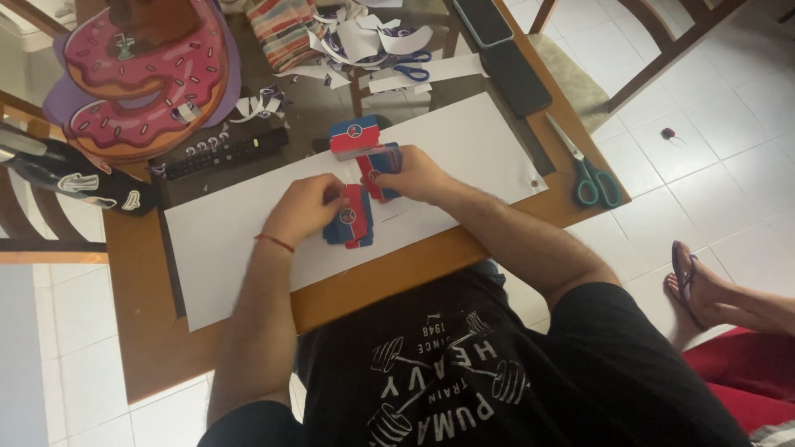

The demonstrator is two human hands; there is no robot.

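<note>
My left hand (305,207) rests on the white paper sheet (464,145) and grips a small red-and-blue folded card box (351,222) with a round emblem. My right hand (411,175) holds a second red-and-blue card piece (377,168) just to the right of it, close to touching the first. A third box of the same colours (352,136) stands upright on the sheet right behind both hands. A red string band circles my left wrist.
Teal-handled scissors (590,178) lie at the table's right edge. Behind are a black remote (224,153), blue scissors (411,70) among paper scraps, two dark phones (501,50) and a pink doughnut-shaped cut-out (141,74). Another person's sandalled foot (691,277) is at right.
</note>
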